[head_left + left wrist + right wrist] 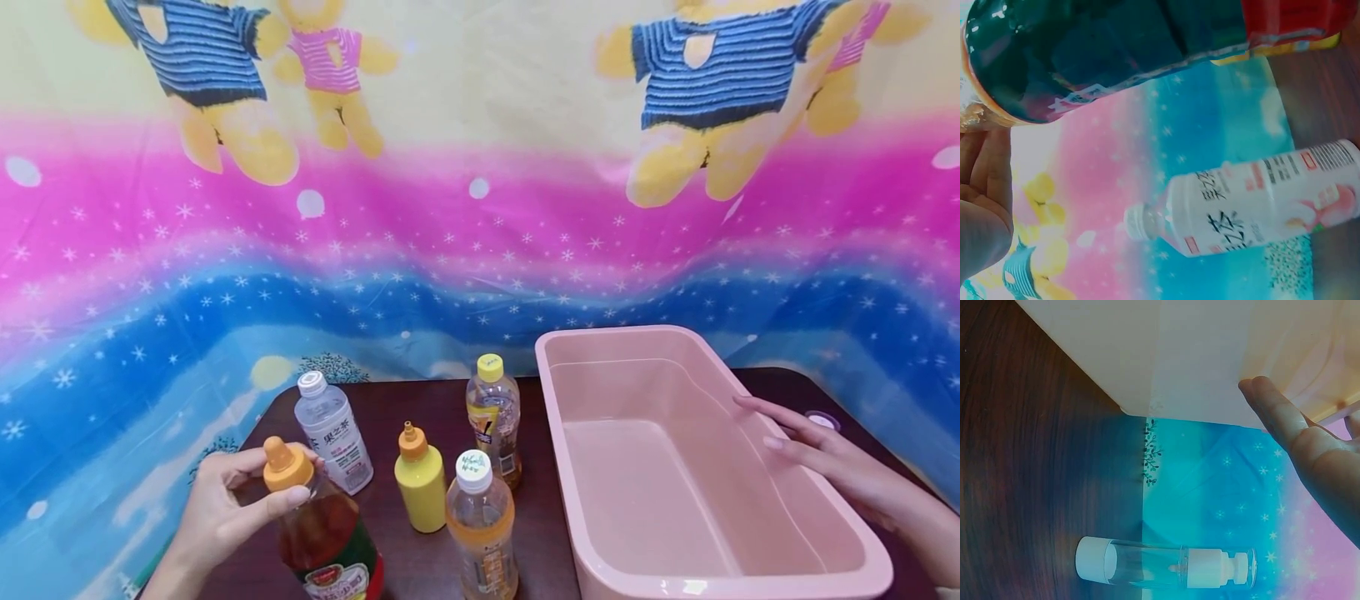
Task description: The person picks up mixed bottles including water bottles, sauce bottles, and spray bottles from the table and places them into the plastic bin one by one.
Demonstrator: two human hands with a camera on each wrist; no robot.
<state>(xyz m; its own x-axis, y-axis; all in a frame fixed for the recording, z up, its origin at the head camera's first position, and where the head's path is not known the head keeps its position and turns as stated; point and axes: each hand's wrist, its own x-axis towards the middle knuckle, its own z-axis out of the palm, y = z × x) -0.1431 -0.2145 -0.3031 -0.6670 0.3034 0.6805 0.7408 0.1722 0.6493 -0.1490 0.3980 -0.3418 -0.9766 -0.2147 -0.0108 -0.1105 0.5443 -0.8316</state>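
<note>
My left hand (225, 508) grips a clear bottle (318, 529) of red-brown contents around its top, just below the orange nozzle cap, thumb in front. Its green and red label (1116, 56) fills the top of the left wrist view. Fairly straight fingers of my right hand (840, 462) touch the right side of a large pink plastic bin (551, 467) near its rim; in the right wrist view they lie against the outer wall. Behind the held bottle stands a white-capped drink bottle (333, 433) with a white label.
Between the left hand and bin stand a yellow squeeze bottle (422, 487), a yellow-capped drink bottle (495, 412) and a white-capped orange-tinted bottle (483, 533). A clear pump bottle (1166, 565) stands right of the bin. A printed cloth (480, 242) hangs behind the dark table (405, 575).
</note>
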